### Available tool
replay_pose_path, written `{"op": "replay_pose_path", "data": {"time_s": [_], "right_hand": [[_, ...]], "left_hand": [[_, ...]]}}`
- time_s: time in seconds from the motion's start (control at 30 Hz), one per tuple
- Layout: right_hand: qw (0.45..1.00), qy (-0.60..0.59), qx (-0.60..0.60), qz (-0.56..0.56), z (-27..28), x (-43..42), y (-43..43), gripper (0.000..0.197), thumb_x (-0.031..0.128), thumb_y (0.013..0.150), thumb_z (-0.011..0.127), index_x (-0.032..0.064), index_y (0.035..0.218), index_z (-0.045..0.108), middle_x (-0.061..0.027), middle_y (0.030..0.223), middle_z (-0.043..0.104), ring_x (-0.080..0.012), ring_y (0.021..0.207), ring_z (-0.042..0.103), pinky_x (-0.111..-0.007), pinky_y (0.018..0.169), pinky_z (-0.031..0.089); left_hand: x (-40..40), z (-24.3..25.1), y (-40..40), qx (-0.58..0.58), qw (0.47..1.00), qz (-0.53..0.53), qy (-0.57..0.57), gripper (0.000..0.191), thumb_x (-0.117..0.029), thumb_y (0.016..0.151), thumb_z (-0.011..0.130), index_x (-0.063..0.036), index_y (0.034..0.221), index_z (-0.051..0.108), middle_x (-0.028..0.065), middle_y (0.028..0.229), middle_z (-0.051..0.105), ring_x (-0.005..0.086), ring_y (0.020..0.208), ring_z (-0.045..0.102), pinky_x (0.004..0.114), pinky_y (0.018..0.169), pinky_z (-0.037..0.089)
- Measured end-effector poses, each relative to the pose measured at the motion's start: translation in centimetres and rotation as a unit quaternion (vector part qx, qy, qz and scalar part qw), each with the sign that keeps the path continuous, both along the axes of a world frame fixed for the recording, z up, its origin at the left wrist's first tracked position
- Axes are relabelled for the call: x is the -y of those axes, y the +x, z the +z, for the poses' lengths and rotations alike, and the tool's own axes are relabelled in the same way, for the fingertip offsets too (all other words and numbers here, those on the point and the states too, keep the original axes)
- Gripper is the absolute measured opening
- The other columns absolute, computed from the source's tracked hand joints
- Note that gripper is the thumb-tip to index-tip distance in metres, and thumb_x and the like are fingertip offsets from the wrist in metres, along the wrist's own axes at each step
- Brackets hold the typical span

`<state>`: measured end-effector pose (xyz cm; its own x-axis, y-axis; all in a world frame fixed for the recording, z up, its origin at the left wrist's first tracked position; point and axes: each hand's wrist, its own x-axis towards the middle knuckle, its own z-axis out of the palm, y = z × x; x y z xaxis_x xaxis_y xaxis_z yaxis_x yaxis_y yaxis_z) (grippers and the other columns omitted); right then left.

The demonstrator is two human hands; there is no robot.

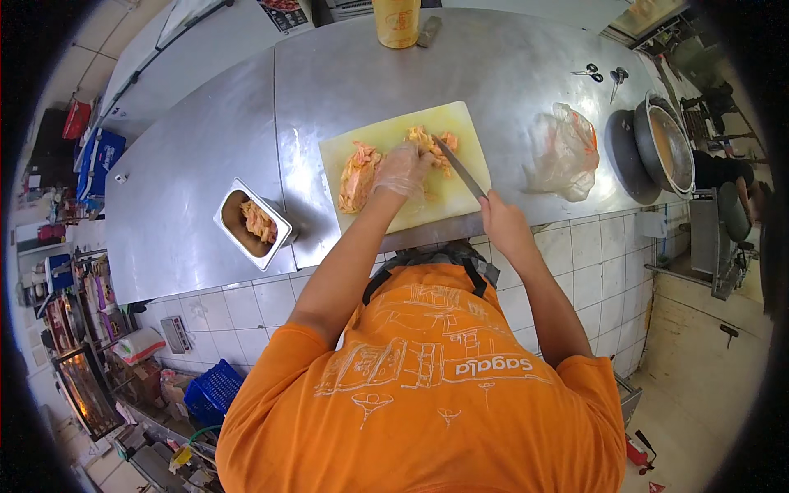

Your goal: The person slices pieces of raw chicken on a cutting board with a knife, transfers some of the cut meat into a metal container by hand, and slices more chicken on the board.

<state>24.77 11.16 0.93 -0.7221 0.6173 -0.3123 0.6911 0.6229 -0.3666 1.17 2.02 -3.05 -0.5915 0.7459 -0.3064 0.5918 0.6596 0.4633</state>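
Note:
A white cutting board (453,200) with a yellowish surface lies at the table's front edge. My right hand (508,225) is bare and grips a kitchen knife (463,169), its blade slanting up and left with the tip at the chopped meat (444,164). My left hand (402,169), in a clear plastic glove, curls over the meat pieces beside the blade; its fingertips are partly hidden. A larger lump of pale pink and yellow meat (356,182) rests left of that hand, on the board. Further left, a steel food pan (232,246) holds cut meat (257,222).
The steel table (203,148) carries a crumpled plastic bag (566,154), a large metal pot (644,142) of brownish liquid and two scissors (593,73) on the right. A yellow container (396,24) and a small grey block (429,32) stand at the back. Someone's arm shows far right.

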Motion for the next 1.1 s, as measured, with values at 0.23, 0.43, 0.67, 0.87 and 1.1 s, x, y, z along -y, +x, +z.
{"op": "replay_pose_path", "data": {"time_s": [0.23,0.43,0.67,0.87,1.1], "right_hand": [[0.997,-0.050,-0.047,-0.020,1.3,2.1,2.1,0.032,0.032,0.109,0.047,0.0022,0.108,0.057,-0.0320,0.082,0.067,-0.0538,0.082,0.065,-0.062,0.071,0.051],[0.994,-0.068,0.026,0.076,0.2,2.5,1.2,0.033,0.034,0.109,0.047,0.0029,0.109,0.058,-0.0313,0.085,0.068,-0.0523,0.083,0.067,-0.063,0.074,0.051],[0.999,-0.007,-0.007,0.049,-1.6,-0.6,-2.6,0.034,0.035,0.110,0.046,0.0037,0.107,0.059,-0.0267,0.088,0.070,-0.0507,0.084,0.067,-0.060,0.074,0.051],[0.998,-0.047,-0.031,0.020,-2.1,0.5,-2.4,0.036,0.035,0.110,0.044,0.0024,0.106,0.058,-0.0295,0.088,0.068,-0.0515,0.085,0.066,-0.061,0.075,0.050],[0.985,-0.123,-0.121,-0.027,-1.7,2.2,-2.1,0.036,0.034,0.111,0.044,0.0001,0.105,0.055,-0.0312,0.085,0.067,-0.0547,0.083,0.064,-0.062,0.074,0.049]], "left_hand": [[6.8,3.3,-2.6,-0.094,0.979,-0.004,0.183,0.047,-0.036,0.095,0.068,-0.0014,0.126,0.064,0.0253,0.119,0.068,0.0403,0.110,0.067,0.050,0.097,0.052],[8.2,0.7,-3.3,-0.118,0.978,0.162,0.053,0.069,-0.055,0.085,0.078,-0.0001,0.125,0.063,0.0249,0.120,0.067,0.0432,0.110,0.066,0.050,0.096,0.054],[8.2,-1.3,-3.2,-0.098,0.984,0.136,0.056,0.080,-0.064,0.084,0.073,0.0020,0.127,0.060,0.0262,0.130,0.061,0.0414,0.119,0.061,0.051,0.099,0.051],[7.9,1.1,-4.9,0.103,0.958,0.246,0.103,0.068,-0.043,0.082,0.084,0.0004,0.127,0.059,0.0222,0.122,0.069,0.0317,0.108,0.070,0.041,0.093,0.057],[5.9,0.1,-3.5,0.404,0.818,0.252,0.322,0.069,-0.043,0.084,0.084,0.0008,0.130,0.057,0.0192,0.120,0.070,0.0303,0.105,0.070,0.041,0.091,0.058]]}}
